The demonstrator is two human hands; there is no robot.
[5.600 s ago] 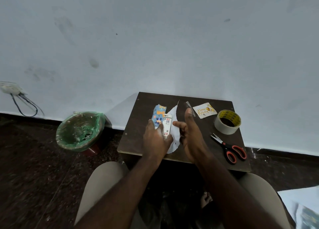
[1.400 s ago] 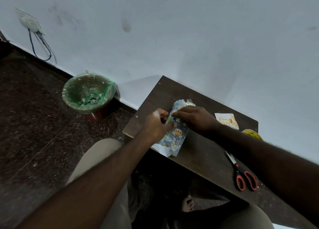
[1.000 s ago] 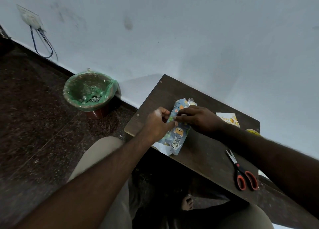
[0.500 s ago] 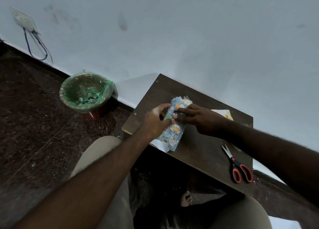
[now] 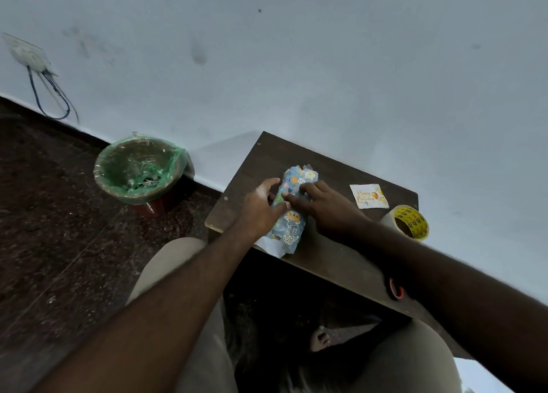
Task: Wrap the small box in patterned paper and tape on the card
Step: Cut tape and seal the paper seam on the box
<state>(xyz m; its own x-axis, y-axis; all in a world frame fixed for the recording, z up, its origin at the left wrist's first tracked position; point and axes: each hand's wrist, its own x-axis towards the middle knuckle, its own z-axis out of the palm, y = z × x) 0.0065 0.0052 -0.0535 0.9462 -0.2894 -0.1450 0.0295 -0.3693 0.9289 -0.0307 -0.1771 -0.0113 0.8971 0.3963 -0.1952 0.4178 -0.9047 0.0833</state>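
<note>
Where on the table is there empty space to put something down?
Bare wood: the far left corner of the dark brown table, behind the blue patterned-paper parcel, and the near edge right of it. Crowded: the right end, with white birthday card and yellow-cored tape roll.

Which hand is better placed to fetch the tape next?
Probably the right hand: the tape and card lie on its side of the table, and the left hand, holding the parcel, can steady it.
</note>
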